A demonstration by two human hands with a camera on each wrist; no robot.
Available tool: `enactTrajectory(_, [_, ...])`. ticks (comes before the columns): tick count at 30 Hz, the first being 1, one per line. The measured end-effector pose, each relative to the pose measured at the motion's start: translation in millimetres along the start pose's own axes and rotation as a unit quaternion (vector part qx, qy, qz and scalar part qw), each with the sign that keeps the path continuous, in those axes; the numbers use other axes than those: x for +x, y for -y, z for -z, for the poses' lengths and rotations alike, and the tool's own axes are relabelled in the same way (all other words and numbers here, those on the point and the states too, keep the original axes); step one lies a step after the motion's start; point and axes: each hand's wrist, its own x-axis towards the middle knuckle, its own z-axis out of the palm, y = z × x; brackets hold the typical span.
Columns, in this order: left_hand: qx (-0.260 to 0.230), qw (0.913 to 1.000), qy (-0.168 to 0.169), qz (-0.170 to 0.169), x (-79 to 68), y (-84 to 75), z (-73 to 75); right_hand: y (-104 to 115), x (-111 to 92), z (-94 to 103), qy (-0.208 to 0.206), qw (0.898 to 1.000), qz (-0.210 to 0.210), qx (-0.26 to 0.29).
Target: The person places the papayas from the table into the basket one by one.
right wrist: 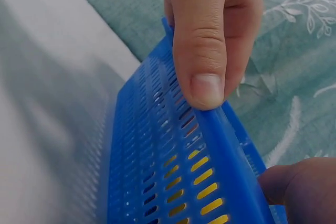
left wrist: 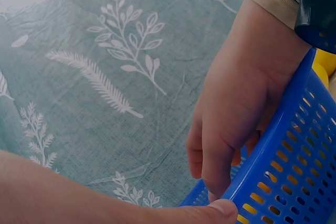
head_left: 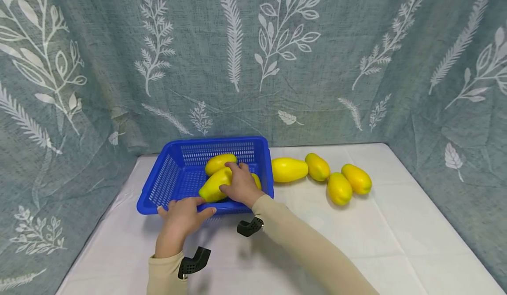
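Note:
A blue plastic basket point(head_left: 158, 198) with slotted walls stands on the table. My left hand point(head_left: 181, 218) grips its near rim, the thumb point(right wrist: 206, 85) pressed on the outer side and the fingers reaching over the edge. Inside the basket, my right hand point(head_left: 242, 185) holds a large yellow papaya point(head_left: 215, 187) with a greenish tip, fingers over its top and thumb on the near side. Behind it lies a smaller yellow mango point(head_left: 218, 162). Another yellow fruit point(head_left: 256, 180) is partly hidden by the right hand. In the left wrist view, the right hand point(left wrist: 236, 87) reaches down behind the basket wall point(left wrist: 294, 156).
Right of the basket, a large yellow papaya point(head_left: 290, 170) lies close to its wall. Farther right are three mangoes, one behind point(head_left: 317, 167) and two side by side, a nearer mango point(head_left: 339, 189) and a right-hand mango point(head_left: 357, 179). A patterned curtain point(head_left: 245, 66) hangs behind the white-covered table point(head_left: 396, 224).

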Motion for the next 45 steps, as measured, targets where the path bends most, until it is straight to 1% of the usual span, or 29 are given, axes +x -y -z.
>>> enactTrajectory(6, [0.000,1.0000,0.005,0.001,1.2,-0.9,-0.8,-3,0,1.8,-0.010,1.000,0.001,0.017])
enactTrajectory(13, [0.005,1.0000,0.004,0.002,1.4,-0.5,-0.7,-5,-2,14.8,0.000,0.997,-0.010,0.075])
enactTrajectory(15, [0.006,1.0000,0.003,0.003,1.5,0.8,-0.2,-5,-2,23.1,0.003,0.995,-0.013,0.094])
enactTrajectory(17, [0.007,1.0000,0.004,0.002,2.2,-0.1,-1.3,-9,-2,36.5,0.000,0.994,-0.008,0.106])
enactTrajectory(20, [0.005,1.0000,0.005,-0.001,3.1,-0.9,-2.1,-20,-5,67.9,-0.016,0.992,-0.002,0.129])
enactTrajectory(23, [0.004,1.0000,0.009,-0.003,3.5,-1.7,-2.3,-38,-10,104.2,-0.042,0.990,-0.002,0.133])
enactTrajectory(26, [0.003,0.9999,0.013,-0.002,3.9,-1.4,-2.0,-59,-17,137.7,-0.062,0.988,-0.023,0.139])
enactTrajectory(30, [0.004,0.9999,0.016,-0.001,4.7,-0.2,-2.1,-93,-28,175.1,-0.072,0.985,-0.057,0.145])
enactTrajectory(33, [0.003,0.9999,0.017,-0.002,5.1,1.6,-1.5,-119,-37,197.8,-0.071,0.984,-0.091,0.136])
enactTrajectory(36, [0.003,0.9998,0.019,-0.002,5.5,2.2,-1.1,-147,-48,216.4,-0.078,0.982,-0.126,0.116])
enactTrajectory(39, [0.004,0.9998,0.021,0.000,5.6,2.4,-0.6,-175,-58,229.1,-0.082,0.980,-0.153,0.098])
enactTrajectory(45, [0.003,0.9996,0.029,-0.001,7.5,-0.2,-0.7,-225,-72,242.4,-0.076,0.976,-0.190,0.077])
